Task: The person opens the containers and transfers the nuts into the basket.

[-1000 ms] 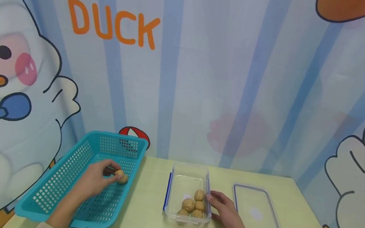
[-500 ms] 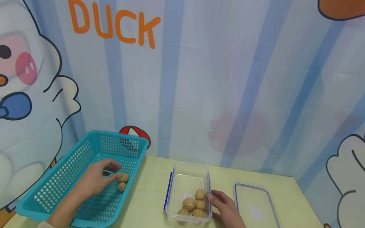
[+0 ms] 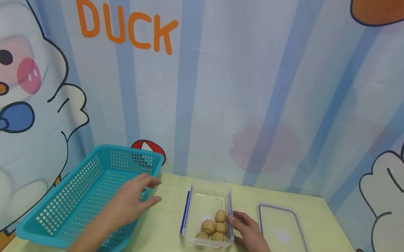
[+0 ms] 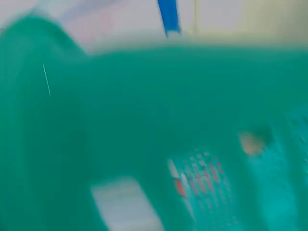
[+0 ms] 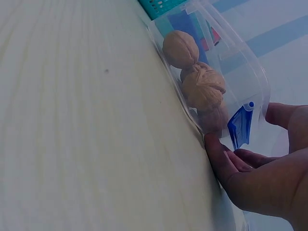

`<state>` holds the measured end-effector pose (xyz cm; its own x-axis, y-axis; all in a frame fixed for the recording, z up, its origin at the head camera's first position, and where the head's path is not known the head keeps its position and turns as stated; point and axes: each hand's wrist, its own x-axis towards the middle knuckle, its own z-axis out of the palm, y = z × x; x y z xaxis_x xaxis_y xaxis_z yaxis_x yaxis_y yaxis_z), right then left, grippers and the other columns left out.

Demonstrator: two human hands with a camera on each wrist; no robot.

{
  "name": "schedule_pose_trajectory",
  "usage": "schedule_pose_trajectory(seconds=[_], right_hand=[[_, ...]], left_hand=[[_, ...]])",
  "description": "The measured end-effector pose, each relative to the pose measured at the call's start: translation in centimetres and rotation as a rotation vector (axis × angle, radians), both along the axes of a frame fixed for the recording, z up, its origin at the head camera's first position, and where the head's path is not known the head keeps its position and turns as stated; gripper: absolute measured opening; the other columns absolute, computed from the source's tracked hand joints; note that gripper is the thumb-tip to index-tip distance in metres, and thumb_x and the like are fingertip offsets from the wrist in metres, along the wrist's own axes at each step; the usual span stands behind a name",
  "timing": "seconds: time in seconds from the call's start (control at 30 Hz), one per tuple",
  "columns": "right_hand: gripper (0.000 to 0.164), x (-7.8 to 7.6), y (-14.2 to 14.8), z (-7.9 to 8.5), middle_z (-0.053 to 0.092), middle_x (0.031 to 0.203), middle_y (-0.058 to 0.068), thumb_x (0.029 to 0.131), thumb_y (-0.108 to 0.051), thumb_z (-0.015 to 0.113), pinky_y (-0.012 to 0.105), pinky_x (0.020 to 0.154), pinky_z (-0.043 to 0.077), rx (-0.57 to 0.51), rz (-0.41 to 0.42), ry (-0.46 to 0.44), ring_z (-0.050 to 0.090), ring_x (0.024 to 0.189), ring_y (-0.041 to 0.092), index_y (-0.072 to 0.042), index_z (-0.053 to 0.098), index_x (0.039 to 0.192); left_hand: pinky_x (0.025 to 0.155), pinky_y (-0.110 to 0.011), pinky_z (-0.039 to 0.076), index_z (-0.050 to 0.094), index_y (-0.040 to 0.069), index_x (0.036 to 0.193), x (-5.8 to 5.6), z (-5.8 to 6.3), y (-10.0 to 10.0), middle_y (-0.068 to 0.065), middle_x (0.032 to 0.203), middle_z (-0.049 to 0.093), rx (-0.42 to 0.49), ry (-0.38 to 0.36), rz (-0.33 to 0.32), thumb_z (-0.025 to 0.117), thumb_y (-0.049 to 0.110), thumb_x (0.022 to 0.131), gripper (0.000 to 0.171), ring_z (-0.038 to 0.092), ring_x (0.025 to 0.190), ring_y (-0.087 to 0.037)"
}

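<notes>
My left hand (image 3: 129, 204) is over the right edge of the teal basket (image 3: 79, 184), thumb and forefinger apart with nothing visible between them. The hand covers the spot where two walnuts lay. In the blurred left wrist view, a tan smear (image 4: 252, 143) is too unclear to identify. My right hand (image 3: 251, 235) holds the right side of the clear plastic food container (image 3: 210, 185) near its front corner. Several walnuts (image 3: 208, 227) sit in the container's front right part. In the right wrist view, fingers and thumb rest beside its blue latch (image 5: 240, 125).
To the right of the container, a clear lid with a blue seal (image 3: 282, 221) lies flat on the pale yellow table (image 3: 170, 215). Another blue latch (image 3: 185, 212) hangs along the container's left side. A striped duck curtain (image 3: 218, 85) closes off the back.
My left hand has left the walnuts in the basket's right part, moving right to the rim; they are now out of sight. My right hand and the container have stayed put.
</notes>
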<state>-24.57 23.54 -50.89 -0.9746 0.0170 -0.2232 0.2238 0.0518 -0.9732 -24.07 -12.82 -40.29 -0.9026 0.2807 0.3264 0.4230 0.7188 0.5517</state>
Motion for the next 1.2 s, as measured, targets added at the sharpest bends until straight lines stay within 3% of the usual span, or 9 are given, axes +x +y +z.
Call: schedule_pose_trajectory(seconds=[0.1, 0.23, 0.43, 0.73, 0.93, 1.2], right_hand=[[0.066, 0.0, 0.0, 0.0, 0.054, 0.147, 0.029, 0.106, -0.037, 0.067, 0.056, 0.102, 0.055, -0.007, 0.003, -0.004, 0.051, 0.139, 0.045, 0.009, 0.047, 0.149], [0.067, 0.0, -0.1, -0.1, 0.052, 0.149, 0.031, 0.106, -0.037, 0.066, 0.058, 0.104, 0.054, -0.008, 0.007, -0.002, 0.048, 0.141, 0.048, 0.01, 0.046, 0.15], [0.064, 0.1, -0.6, 0.2, 0.05, 0.151, 0.033, 0.108, -0.034, 0.063, 0.056, 0.102, 0.056, 0.007, 0.009, 0.002, 0.045, 0.142, 0.052, 0.011, 0.045, 0.15], [0.059, 0.6, 0.1, 1.4, 0.049, 0.15, 0.034, 0.109, -0.027, 0.061, 0.059, 0.098, 0.057, 0.063, 0.024, 0.008, 0.049, 0.137, 0.052, 0.012, 0.044, 0.15], [0.05, 0.7, 0.4, 1.8, 0.053, 0.146, 0.031, 0.106, -0.015, 0.061, 0.058, 0.096, 0.058, 0.036, 0.041, 0.005, 0.056, 0.132, 0.045, 0.011, 0.048, 0.147], [0.05, 0.7, 0.0, 1.4, 0.057, 0.143, 0.03, 0.104, -0.013, 0.062, 0.053, 0.093, 0.06, 0.023, 0.038, 0.004, 0.062, 0.124, 0.037, 0.012, 0.05, 0.146]], left_hand=[[0.091, -0.042, 0.06, 0.071, 0.016, 0.126, 0.8, 0.2, 2.8, 0.005, 0.118, 0.067, -0.015, 0.034, -0.058, 0.084, 0.021, 0.094, 0.035, 0.066, 0.109, -0.021], [0.093, -0.039, 0.06, 0.069, 0.015, 0.128, 1.4, -0.1, 6.0, 0.007, 0.122, 0.065, -0.013, 0.011, -0.158, 0.082, 0.023, 0.096, 0.035, 0.066, 0.112, -0.018], [0.095, -0.036, 0.058, 0.068, 0.013, 0.131, 1.2, -0.9, 9.3, 0.006, 0.122, 0.064, -0.01, -0.027, -0.227, 0.081, 0.024, 0.097, 0.038, 0.064, 0.113, -0.017], [0.096, -0.036, 0.057, 0.068, 0.012, 0.133, -1.8, -3.3, 13.5, 0.002, 0.124, 0.065, 0.008, -0.059, -0.21, 0.081, 0.024, 0.097, 0.04, 0.064, 0.115, -0.02], [0.098, -0.033, 0.055, 0.066, 0.01, 0.135, -4.3, -4.6, 15.5, -0.002, 0.125, 0.064, 0.01, -0.123, -0.259, 0.082, 0.023, 0.097, 0.043, 0.064, 0.119, -0.024], [0.101, -0.033, 0.055, 0.068, 0.005, 0.134, -5.7, -5.9, 16.9, -0.003, 0.123, 0.066, -0.045, -0.182, -0.285, 0.083, 0.022, 0.095, 0.045, 0.063, 0.116, -0.019]])
